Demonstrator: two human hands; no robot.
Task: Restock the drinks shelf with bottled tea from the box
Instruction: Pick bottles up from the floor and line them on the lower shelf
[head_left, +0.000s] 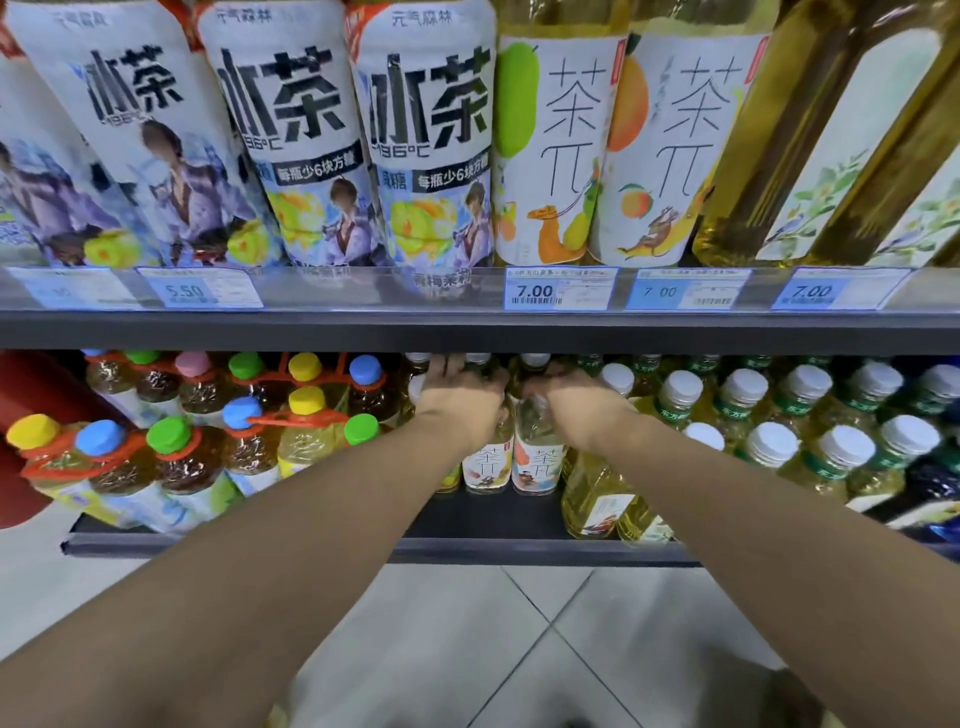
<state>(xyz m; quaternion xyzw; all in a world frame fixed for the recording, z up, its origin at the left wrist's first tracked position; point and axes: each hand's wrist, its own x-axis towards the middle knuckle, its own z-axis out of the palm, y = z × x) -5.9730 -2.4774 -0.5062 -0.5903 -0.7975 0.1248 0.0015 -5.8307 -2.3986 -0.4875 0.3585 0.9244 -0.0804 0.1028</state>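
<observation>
Pale-yellow left bottle (485, 460) gripped under left hand (460, 395), right bottle (537, 452) — neck clasped by right hand (579, 402)

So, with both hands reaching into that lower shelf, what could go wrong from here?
The left hand and right hand sit on top of two tea bottles packed tightly among others, so a hard push might topple the neighbours. The right forearm passes just above a tilted yellow bottle near the shelf edge, and a nudge could send that bottle to the floor.
</observation>
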